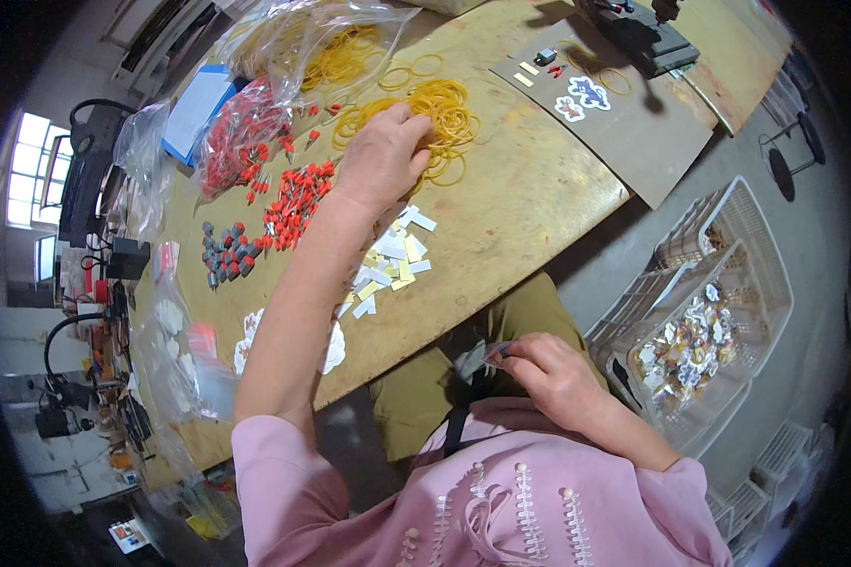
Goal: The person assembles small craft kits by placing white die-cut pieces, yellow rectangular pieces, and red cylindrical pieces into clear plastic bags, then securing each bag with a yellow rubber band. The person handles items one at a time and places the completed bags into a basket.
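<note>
My left hand (385,156) reaches far across the table and rests on a heap of yellow rubber bands (444,109), fingers curled into the pile. My right hand (548,369) stays low by my lap, below the table edge, pinching a small bundle of flat pieces (494,354) between thumb and fingers. A scatter of small white and yellow slips (392,260) lies on the table beside my left forearm. Red small parts (293,198) and grey ones (227,255) lie to the left of that arm.
A clear bag of rubber bands (331,47) and a bag of red parts (236,137) sit at the far left. White flower-shaped cutouts (251,335) lie near the front edge. A grey board (633,132) holds stickers. A white wire basket (719,312) with finished pieces stands on the right.
</note>
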Tool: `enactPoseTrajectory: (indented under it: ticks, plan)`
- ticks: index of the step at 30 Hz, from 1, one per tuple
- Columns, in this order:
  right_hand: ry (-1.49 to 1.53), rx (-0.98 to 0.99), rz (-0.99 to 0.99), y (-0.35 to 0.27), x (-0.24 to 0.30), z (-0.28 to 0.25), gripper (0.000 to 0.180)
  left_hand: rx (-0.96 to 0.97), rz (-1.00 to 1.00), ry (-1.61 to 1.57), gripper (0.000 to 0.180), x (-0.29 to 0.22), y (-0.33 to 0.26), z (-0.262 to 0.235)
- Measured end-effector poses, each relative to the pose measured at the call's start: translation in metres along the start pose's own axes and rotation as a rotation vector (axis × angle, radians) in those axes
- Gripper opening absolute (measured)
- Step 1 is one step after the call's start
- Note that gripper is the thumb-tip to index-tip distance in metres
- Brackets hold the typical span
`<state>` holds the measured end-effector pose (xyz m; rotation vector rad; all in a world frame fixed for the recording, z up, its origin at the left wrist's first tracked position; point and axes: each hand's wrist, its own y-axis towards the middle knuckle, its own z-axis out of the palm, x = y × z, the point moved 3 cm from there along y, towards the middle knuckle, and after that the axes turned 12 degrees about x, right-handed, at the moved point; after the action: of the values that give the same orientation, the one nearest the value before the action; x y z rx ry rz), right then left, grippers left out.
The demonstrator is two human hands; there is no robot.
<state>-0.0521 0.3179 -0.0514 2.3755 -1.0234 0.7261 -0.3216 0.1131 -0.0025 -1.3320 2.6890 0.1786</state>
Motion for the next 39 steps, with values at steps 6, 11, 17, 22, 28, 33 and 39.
enactPoseTrajectory:
  ticks: [6, 11, 17, 22, 28, 33, 39]
  plan:
    - [0.025, 0.01, 0.015, 0.0, -0.001, 0.005, 0.023, -0.028, -0.026, -0.021, 0.017, 0.005, -0.005, -0.001]
    - [0.015, 0.021, 0.015, 0.0, -0.001, 0.006, 0.022, -0.092, -0.062, -0.449, 0.014, 0.03, 0.003, -0.003]
    - [0.019, 0.014, 0.006, 0.002, -0.002, 0.006, 0.026, -0.08, -0.222, -1.128, 0.012, 0.038, -0.012, -0.027]
    - [0.02, 0.026, 0.008, 0.005, 0.001, 0.006, 0.029, -0.048, -0.235, -1.34, 0.012, 0.043, -0.028, -0.027]
    - [0.003, 0.035, 0.001, 0.008, 0.002, 0.01, 0.029, 0.048, -0.19, -1.249, 0.012, 0.042, -0.048, -0.029]
    - [-0.022, 0.066, 0.006, 0.006, -0.002, 0.017, 0.034, 0.255, -0.13, -0.863, 0.017, 0.023, -0.053, -0.025]
    - [0.002, 0.07, 0.007, 0.01, 0.001, 0.013, 0.04, 0.075, -0.041, -0.322, 0.027, 0.025, -0.037, -0.009]
